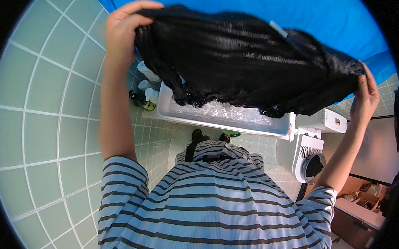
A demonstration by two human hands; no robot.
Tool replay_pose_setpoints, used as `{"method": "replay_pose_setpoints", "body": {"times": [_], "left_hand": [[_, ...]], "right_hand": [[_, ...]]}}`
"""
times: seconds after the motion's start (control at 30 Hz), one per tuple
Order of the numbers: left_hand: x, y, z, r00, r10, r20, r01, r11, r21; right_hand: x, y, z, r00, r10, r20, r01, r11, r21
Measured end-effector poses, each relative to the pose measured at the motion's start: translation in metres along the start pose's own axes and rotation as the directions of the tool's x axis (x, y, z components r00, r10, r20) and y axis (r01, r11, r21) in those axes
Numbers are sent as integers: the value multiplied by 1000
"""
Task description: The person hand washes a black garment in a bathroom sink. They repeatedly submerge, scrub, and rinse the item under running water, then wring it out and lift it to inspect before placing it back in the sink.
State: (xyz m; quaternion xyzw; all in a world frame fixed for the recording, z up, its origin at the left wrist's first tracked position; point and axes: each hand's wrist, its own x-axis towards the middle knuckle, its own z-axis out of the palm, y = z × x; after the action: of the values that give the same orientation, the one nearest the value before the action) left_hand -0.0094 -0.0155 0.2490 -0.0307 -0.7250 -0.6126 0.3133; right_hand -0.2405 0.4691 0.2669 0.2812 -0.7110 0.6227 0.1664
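Stretched wide between my hands is a wet black garment (237,62) with a small pale tag on its upper edge. My left hand (125,31) pinches its upper left corner between thumb and fingers. At the far right end, my right hand (366,89) grips the other corner. Below the cloth stands a white basin (219,128) holding water; the surface looks churned under the garment's dripping lower edge. The cloth hides the basin's far side. Whether its lower edge touches the water, I cannot tell.
Several bottles, one dark with a yellow-green label (148,105), stand left of the basin beside a green tiled wall (49,131). A blue sheet (342,21) hangs behind. A toilet (287,154) is at right, with a clear bowl (316,167) of dark cloth on its lid.
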Motion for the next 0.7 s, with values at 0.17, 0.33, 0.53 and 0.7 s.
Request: {"method": "replay_pose_setpoints", "body": {"times": [0.17,0.33,0.53,0.7], "left_hand": [[-27,-30,1,984,-165,65,149,968,200],[-49,-68,4,904,-388,178,301,875,378],[-86,-148,23,747,-549,376,292,778,556],[-125,-199,54,604,-735,307,149,482,863]], "right_hand": [[-37,37,12,973,194,122,-190,981,-43],[-70,61,19,849,329,414,-287,944,-161],[-110,86,76,545,482,686,-279,876,-394],[-158,164,98,504,577,643,43,726,-686]]}}
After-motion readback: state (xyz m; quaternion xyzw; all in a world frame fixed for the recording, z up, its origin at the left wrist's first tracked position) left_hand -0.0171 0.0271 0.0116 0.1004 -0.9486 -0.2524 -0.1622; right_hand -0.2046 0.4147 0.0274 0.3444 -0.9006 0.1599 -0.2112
